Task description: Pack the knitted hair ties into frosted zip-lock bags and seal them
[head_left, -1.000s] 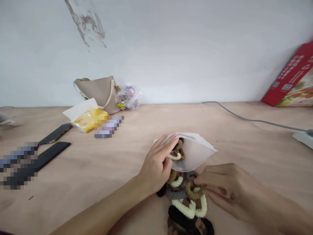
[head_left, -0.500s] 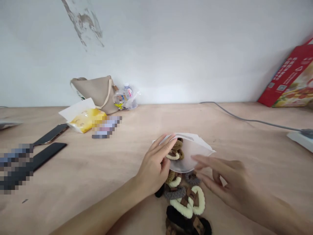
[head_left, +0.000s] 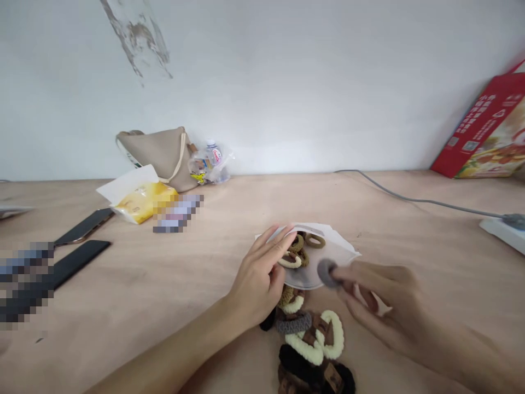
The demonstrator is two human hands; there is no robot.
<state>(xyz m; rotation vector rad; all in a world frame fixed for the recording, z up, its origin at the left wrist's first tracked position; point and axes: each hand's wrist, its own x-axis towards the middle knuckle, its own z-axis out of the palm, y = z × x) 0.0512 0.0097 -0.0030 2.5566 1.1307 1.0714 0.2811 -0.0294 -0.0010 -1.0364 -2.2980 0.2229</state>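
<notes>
My right hand pinches a grey hair tie between thumb and fingers, at the right part of a frosted plastic bag. Stretched out over the bag's left side, my left hand lies with its fingers extended. On or inside the bag are an olive-brown hair tie and several others, partly covered by my left fingers. Nearer to me lies a pile of fluffy hair ties: a grey one, cream ones and black ones, some with brown tags.
At the left lie phones, a black slab and a yellow tissue pack. A beige bag and a plastic bag with a bottle stand by the wall. A grey cable runs to a white power strip near a red box.
My right hand has taken the grey hair tie from the top of the pile and lifted it to the bag. An olive-brown hair tie now shows at the bag. My left hand stays put.
</notes>
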